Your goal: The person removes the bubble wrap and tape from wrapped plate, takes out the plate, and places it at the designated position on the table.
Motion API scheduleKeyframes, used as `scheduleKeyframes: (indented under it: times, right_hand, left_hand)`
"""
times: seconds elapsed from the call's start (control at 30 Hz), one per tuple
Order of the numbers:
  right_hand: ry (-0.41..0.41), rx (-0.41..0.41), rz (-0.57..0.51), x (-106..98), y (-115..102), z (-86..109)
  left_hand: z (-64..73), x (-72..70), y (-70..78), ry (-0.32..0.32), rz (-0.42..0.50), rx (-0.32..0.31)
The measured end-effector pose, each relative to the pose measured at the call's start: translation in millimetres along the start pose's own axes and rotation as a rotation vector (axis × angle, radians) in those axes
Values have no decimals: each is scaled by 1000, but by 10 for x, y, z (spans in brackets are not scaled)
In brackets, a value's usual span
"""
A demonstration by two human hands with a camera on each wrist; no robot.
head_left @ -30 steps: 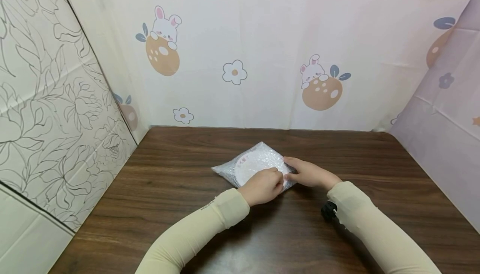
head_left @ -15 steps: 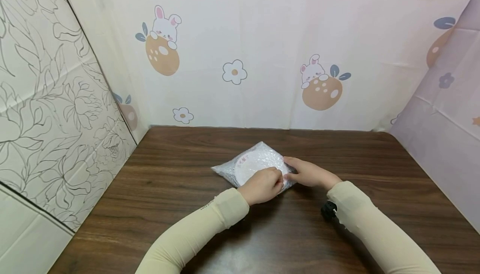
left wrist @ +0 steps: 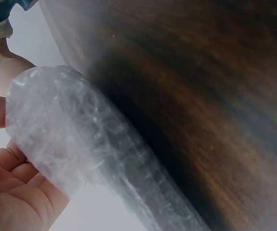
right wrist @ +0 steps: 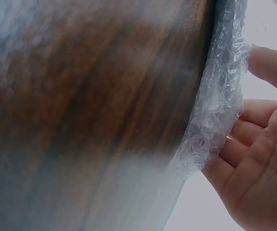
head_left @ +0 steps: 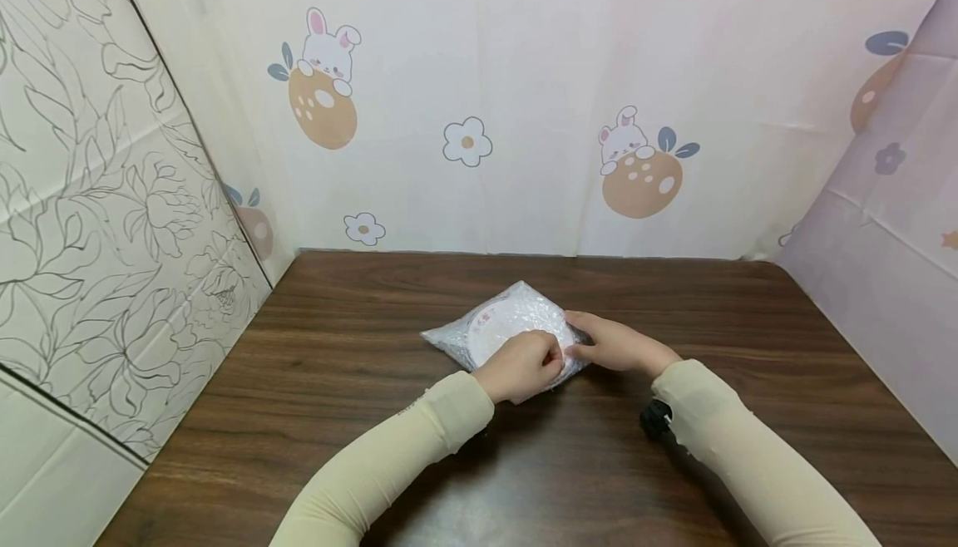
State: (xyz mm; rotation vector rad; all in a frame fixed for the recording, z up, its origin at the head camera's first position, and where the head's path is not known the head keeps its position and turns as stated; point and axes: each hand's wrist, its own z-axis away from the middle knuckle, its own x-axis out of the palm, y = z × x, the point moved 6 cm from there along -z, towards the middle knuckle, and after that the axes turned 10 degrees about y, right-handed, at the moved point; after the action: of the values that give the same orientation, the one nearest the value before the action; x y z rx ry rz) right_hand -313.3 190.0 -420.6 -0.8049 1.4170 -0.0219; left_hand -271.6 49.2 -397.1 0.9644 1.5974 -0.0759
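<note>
A bubble-wrap package (head_left: pixel 497 324) lies flat on the wooden table, a round white thing with small red print showing through its clear wrap. My left hand (head_left: pixel 520 367) is over its front right part, fingers curled in; some fingertips are hidden in the head view. In the left wrist view, the thumb and fingers of that left hand (left wrist: pixel 18 187) pinch the wrap's edge (left wrist: pixel 52 130). My right hand (head_left: pixel 617 346) grips the package's right side. The right wrist view shows its thumb and fingers (right wrist: pixel 256 113) on either side of the crinkled bubble wrap (right wrist: pixel 215 91).
The dark wooden table (head_left: pixel 329 364) runs back to a printed curtain (head_left: pixel 479 56). A flower-patterned panel (head_left: pixel 127 198) stands on the left, a pale curtain (head_left: pixel 891 239) on the right. A black device (head_left: pixel 656 419) sits under the right wrist.
My left hand has shifted very slightly to the left over the package. The right hand and the package stay in the same place.
</note>
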Motion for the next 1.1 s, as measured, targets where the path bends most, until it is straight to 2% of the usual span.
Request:
scheduleKeyframes:
  times: [0.37, 0.73, 1.1]
  right_hand:
    - [1, 3, 5, 1, 9, -6]
    - [1, 5, 2, 7, -4, -8]
    - [-4, -2, 4, 5, 14, -5]
  left_hand:
    - [-4, -19, -25, -9, 57, -57]
    - [-7, -21, -43, -3, 71, -85]
    - [-11, -5, -78, -13, 150, -119]
